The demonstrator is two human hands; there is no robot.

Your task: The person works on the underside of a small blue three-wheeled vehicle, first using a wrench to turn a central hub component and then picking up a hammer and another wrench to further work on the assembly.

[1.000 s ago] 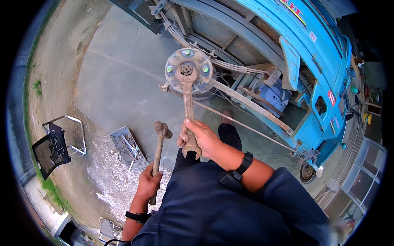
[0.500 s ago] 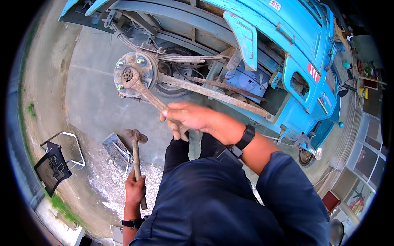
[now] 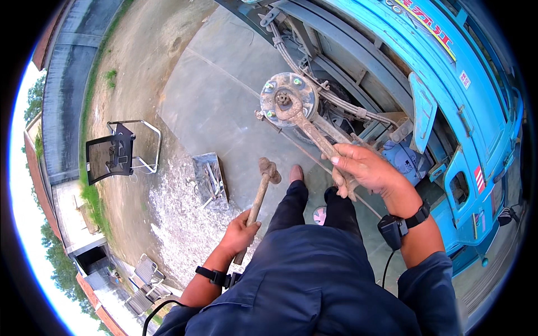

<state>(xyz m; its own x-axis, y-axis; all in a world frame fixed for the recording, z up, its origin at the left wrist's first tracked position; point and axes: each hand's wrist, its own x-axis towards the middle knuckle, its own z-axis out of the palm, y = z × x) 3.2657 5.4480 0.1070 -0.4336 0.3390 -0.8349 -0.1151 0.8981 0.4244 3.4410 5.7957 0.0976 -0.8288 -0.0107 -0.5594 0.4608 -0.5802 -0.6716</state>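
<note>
My left hand (image 3: pixel 241 232) is wrapped round the wooden handle of a hammer (image 3: pixel 259 196), held low with its rusty head up, apart from the wheel hub. My right hand (image 3: pixel 364 167) grips the lower end of a long, rusty wrench (image 3: pixel 315 134). The wrench's ring end sits over the centre of a dirty wheel hub (image 3: pixel 306 96), around a toothed shaft end. Green-tipped studs stand round the hub face. Behind the hub, leaf springs (image 3: pixel 353 107) run beneath the blue truck (image 3: pixel 476 117).
An open metal box (image 3: pixel 223 175) of tools lies on the ground left of my feet. Farther left stands a black chair (image 3: pixel 116 151) with a metal frame. White residue (image 3: pixel 174 207) coats the ground near the box. Stacked metal chairs (image 3: pixel 147 277) are at lower left.
The view has turned left, so hub, truck and both hands appear farther right. My left hand still holds the hammer, and my right hand keeps the wrench on the hub.
</note>
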